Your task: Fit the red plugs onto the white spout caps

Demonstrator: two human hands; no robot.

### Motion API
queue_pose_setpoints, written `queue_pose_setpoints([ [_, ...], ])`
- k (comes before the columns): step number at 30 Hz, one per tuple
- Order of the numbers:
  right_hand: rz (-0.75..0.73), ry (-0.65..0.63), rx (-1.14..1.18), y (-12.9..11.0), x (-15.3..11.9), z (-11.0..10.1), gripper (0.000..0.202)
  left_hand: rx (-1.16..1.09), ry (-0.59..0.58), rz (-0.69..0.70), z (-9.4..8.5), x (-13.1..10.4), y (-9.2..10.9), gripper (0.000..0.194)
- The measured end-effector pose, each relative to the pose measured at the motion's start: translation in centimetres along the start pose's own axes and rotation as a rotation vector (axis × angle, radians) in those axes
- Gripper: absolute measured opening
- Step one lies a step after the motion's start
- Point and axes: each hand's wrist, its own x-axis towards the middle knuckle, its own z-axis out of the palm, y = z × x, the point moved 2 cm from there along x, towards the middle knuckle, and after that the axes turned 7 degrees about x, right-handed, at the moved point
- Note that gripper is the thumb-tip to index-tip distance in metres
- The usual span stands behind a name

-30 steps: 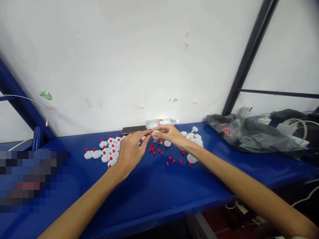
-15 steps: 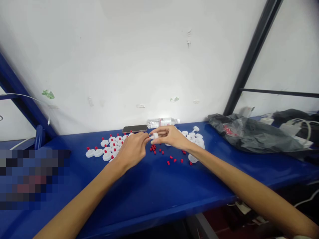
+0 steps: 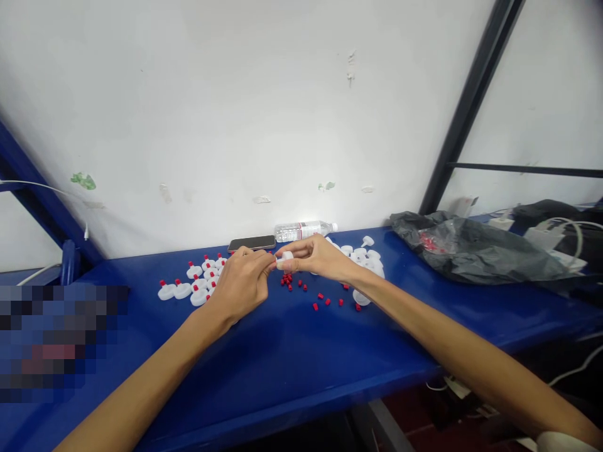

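My right hand (image 3: 323, 257) grips a white nozzle lid (image 3: 286, 256) between thumb and fingers above the blue table (image 3: 282, 351). At the lid's narrow tip, the fingers of my left hand (image 3: 245, 281) pinch a small red cap, mostly hidden by the fingertips. Several white lids with red caps on top (image 3: 183, 290) stand left of my left hand. Loose red caps (image 3: 286, 280) lie below and right of the held lid. Beyond my right wrist is a pile of white lids (image 3: 372, 265), and those that show have no red caps.
A clear bottle (image 3: 301, 231) lies on its side by the wall, beside a dark phone (image 3: 252, 243). At the right is a dark plastic bag (image 3: 480, 251) with a clear bag of red pieces (image 3: 436, 240). A dark metal post (image 3: 466, 113) rises behind it.
The view has shifted slightly. Both hands remain together at the lid, and my left hand has turned a little at its tip.
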Motion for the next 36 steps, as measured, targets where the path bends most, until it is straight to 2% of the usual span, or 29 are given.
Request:
queue_pose_setpoints([
  [5, 0.005, -0.043, -0.043, -0.5, 0.0, -0.4, 0.046, -0.089, 0.014, -0.027, 0.1, 0.3, 0.0, 0.025],
  [9, -0.016, -0.101, -0.142, -0.9, 0.2, -0.9, 0.050, -0.218, 0.075, -0.149, -0.4, 0.5, 0.3, 0.019],
  [11, -0.023, -0.076, -0.231, -1.1, 0.4, -1.8, 0.052, -0.208, 0.076, -0.178, -0.7, 0.7, 0.5, 0.020],
  [13, -0.014, 0.042, -0.388, -1.1, 0.4, -3.4, 0.053, -0.124, 0.006, -0.138, -0.6, 0.8, 0.7, 0.025],
  [16, 0.053, 0.304, -0.860, -1.0, 0.2, -6.3, 0.036, 0.032, -0.209, -0.052, 0.0, 0.7, 0.6, 0.033],
  [18, 0.213, 0.358, -1.104, -0.5, 0.0, -8.0, 0.025, 0.099, -0.326, -0.031, 0.4, 0.6, 0.3, 0.033],
  [19, 0.266, 0.364, -1.149, -0.2, -0.2, -8.5, 0.021, 0.124, -0.362, -0.030, 0.6, 0.6, 0.1, 0.032],
  [23, 0.366, 0.329, -1.196, 0.6, -0.4, -9.4, 0.014, 0.247, -0.426, -0.049, 0.7, 0.5, -0.7, 0.033],
  [29, 0.426, 0.237, -1.238, 0.9, -0.4, -8.8, 0.021, 0.365, -0.461, -0.016, 0.6, 0.2, -1.2, 0.026],
  [31, 0.438, 0.208, -1.239, 1.1, -0.5, -8.6, 0.023, 0.354, -0.454, -0.017, 0.8, 0.0, -1.2, 0.024],
  [36, 0.470, 0.173, -1.234, 1.3, -0.5, -8.5, 0.024, 0.233, -0.353, 0.030, 1.3, -0.1, -0.6, 0.025],
])
